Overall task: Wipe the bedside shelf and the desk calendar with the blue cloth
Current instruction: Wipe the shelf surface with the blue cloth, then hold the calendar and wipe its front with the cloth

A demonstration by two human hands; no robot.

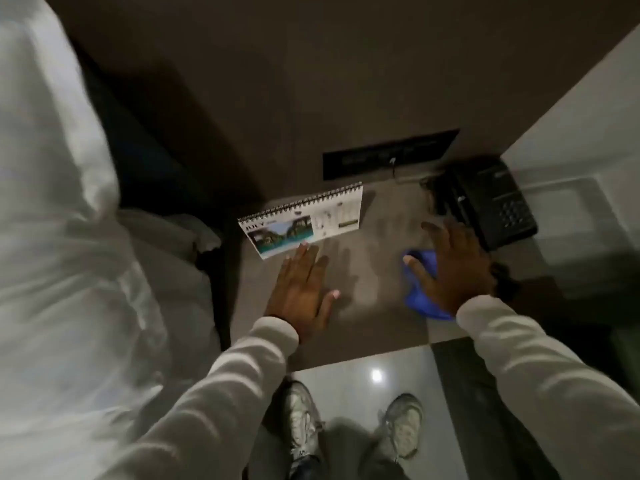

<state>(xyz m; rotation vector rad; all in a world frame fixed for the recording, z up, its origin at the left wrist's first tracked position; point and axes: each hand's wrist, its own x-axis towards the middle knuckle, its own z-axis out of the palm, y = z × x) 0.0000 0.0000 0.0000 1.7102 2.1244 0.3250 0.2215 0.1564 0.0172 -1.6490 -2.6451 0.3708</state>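
Note:
The brown bedside shelf (360,306) fills the middle of the head view. A spiral-bound desk calendar (304,220) with a landscape photo stands at its back left. My left hand (301,289) lies flat and open on the shelf, fingertips just touching the calendar's lower edge. My right hand (450,268) presses flat on the blue cloth (420,292) at the shelf's right side, fingers spread over it. Most of the cloth is hidden under the palm.
A black telephone (491,206) sits at the shelf's back right, close to my right fingertips. A black socket panel (388,154) is on the wall behind. White bedding (69,237) lies to the left. A glossy floor and my shoes (301,417) are below.

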